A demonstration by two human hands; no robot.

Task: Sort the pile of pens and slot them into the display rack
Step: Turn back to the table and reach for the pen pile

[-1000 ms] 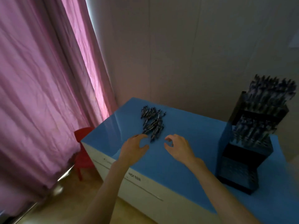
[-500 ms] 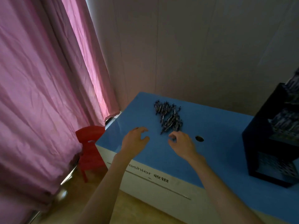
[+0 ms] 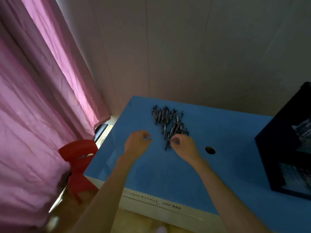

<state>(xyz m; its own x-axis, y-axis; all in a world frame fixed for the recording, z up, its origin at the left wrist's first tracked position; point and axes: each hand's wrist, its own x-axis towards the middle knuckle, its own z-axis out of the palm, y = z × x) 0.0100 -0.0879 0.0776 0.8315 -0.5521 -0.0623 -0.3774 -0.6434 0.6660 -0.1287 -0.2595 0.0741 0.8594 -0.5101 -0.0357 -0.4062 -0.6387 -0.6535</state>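
Lying heaped on blue surface (image 3: pixel 227 132): dark pens (image 3: pixel 168 121), silver-banded. Nearest pen pinched by right hand (image 3: pixel 184 145); left hand (image 3: pixel 137 142) loosely curled, empty.

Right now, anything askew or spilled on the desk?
Only the pens: a loose, jumbled pile lying at mixed angles on the blue desk, left of the display rack. Nothing spilled or visibly damaged.

The right hand (image 3: pixel 183 145) has been brought forward to the near end of the pile of pens (image 3: pixel 170 121), where its fingertips (image 3: pixel 173 141) now touch the nearest pens. The left hand (image 3: pixel 137 143) has been curled more tightly beside the pile.
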